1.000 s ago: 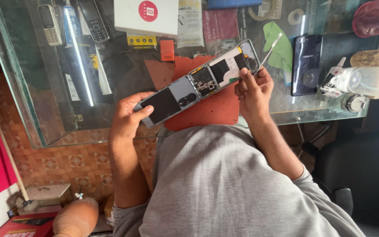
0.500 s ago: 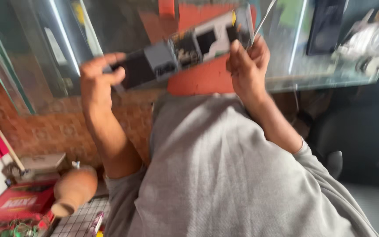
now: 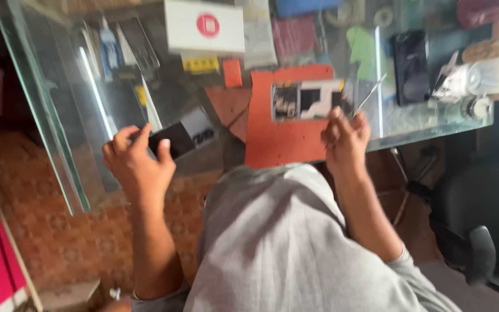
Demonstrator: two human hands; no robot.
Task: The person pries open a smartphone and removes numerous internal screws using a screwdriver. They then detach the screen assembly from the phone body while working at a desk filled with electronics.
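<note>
While the left hand point(image 3: 137, 164) is closing its fingers around a dark flat phone part point(image 3: 171, 140) over the glass table point(image 3: 59, 115), the right hand point(image 3: 345, 138) is pinching a thin metal tool point(image 3: 369, 95) just beside the opened phone point(image 3: 310, 99). That phone is lying on an orange mat point(image 3: 284, 141), showing its white and black insides. It looks like the taking-apart step. The next move is calling for a gentle, steady poke with the tool tip.
</note>
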